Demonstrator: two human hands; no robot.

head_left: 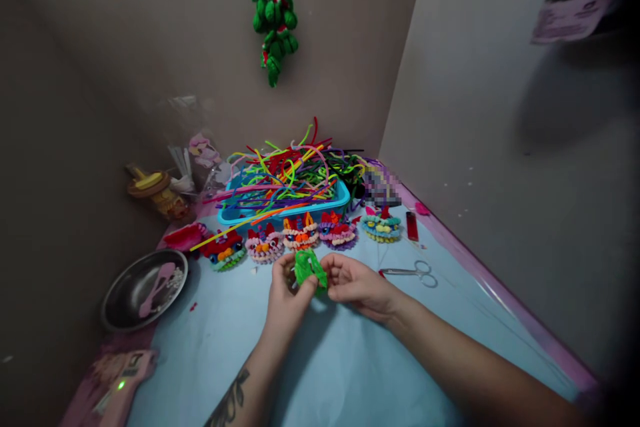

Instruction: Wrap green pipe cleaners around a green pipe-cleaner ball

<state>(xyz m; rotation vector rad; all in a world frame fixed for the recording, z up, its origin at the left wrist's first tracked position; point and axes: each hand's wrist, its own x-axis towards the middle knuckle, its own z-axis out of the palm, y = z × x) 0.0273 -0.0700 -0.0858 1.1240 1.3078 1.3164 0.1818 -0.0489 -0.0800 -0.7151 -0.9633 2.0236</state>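
Observation:
Above the front middle of the blue table cover, my left hand (289, 293) pinches a bright green pipe-cleaner piece (304, 268), bent into loops, with the thumb across its front. My right hand (353, 285) is closed at the right edge of the same piece, thumb and curled fingers meeting there. Part of the piece is hidden by the fingers. Just beyond my hands stand several finished pipe-cleaner animal heads, among them an orange and cream one (300, 232), a purple and red one (339, 230) and a pink one (264, 244).
A blue tray (235, 215) heaped with coloured pipe cleaners (285, 173) stands against the wall. Scissors (413, 272) and a red lighter (412, 227) lie right. On the left are a metal bowl (117, 293) and a pink device (125, 380). Green pipe-cleaner ornaments (274, 20) hang above.

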